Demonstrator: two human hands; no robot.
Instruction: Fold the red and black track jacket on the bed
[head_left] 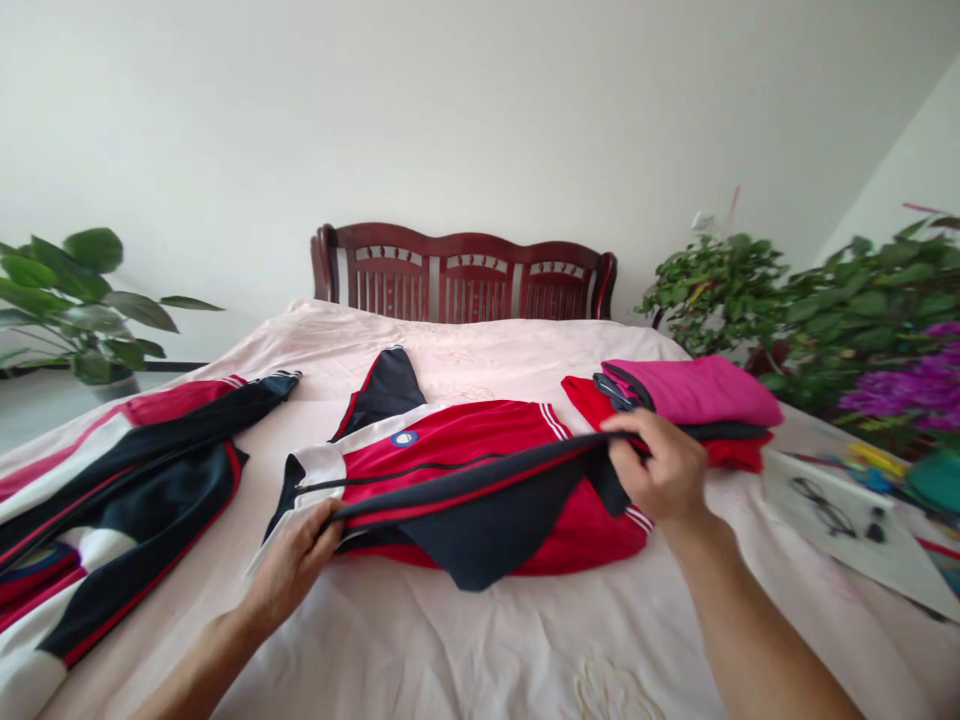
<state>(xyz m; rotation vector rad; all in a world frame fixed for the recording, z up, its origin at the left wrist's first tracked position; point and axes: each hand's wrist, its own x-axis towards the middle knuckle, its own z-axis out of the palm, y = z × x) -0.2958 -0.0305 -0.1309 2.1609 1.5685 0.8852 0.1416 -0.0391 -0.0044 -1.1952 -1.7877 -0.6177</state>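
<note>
A red, navy and white track jacket (457, 450) lies across the middle of the bed. My left hand (296, 560) is closed on the jacket's folded edge near its white collar. My right hand (660, 470) is closed on the navy sleeve near its striped cuff and holds it stretched over the jacket's body. The sleeve runs taut between both hands, lifted a little above the red front.
A second jacket of the same colours (112, 490) is spread at the left of the pale pink bedsheet (465, 630). A stack of folded clothes (690, 405) sits at the right. Glasses (825, 505) lie on paper at the bed's right edge. Potted plants (825, 310) flank the wooden headboard (465, 270).
</note>
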